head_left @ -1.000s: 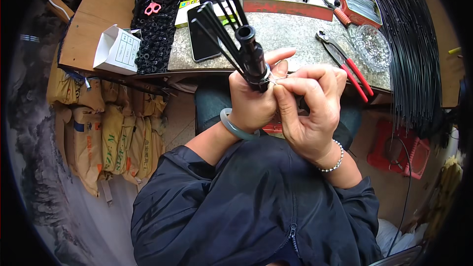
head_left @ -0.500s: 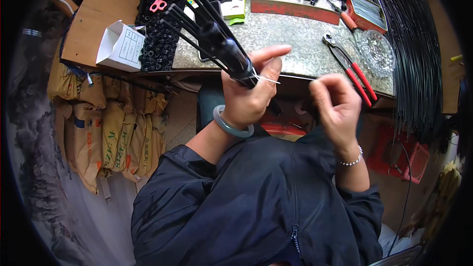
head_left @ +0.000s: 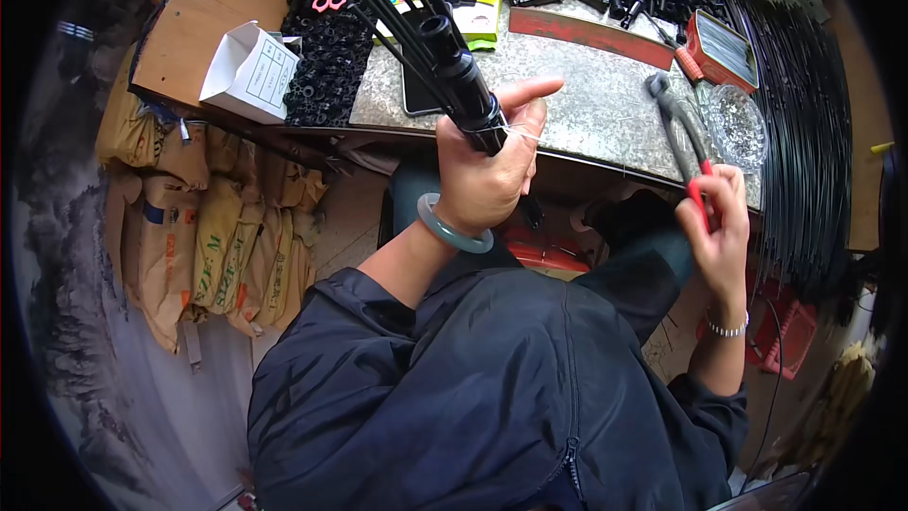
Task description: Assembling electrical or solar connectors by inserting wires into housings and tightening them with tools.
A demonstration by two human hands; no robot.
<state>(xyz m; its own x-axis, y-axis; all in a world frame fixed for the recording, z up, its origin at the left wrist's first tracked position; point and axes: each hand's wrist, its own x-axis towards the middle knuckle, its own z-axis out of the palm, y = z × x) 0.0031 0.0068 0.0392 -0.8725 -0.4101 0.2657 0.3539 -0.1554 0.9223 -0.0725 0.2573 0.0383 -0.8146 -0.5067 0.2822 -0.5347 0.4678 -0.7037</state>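
Working at the table [head_left: 213, 9]: black tube-and-rod bundle [head_left: 465, 85] tilted up by its edge, your left grip [head_left: 487, 180] closed round it. Your right grip [head_left: 721, 232] has just closed on red-handled pliers [head_left: 673, 140] (lifted or not, unclear). Thin pale wire [head_left: 522, 134] juts from the bundle, released by your right: left alone steadies the work.

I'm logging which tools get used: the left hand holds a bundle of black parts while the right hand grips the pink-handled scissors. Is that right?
Not quite: the right hand grips the red-handled pliers, not the scissors, as the head view shows. The left hand does hold a bundle of black parts.
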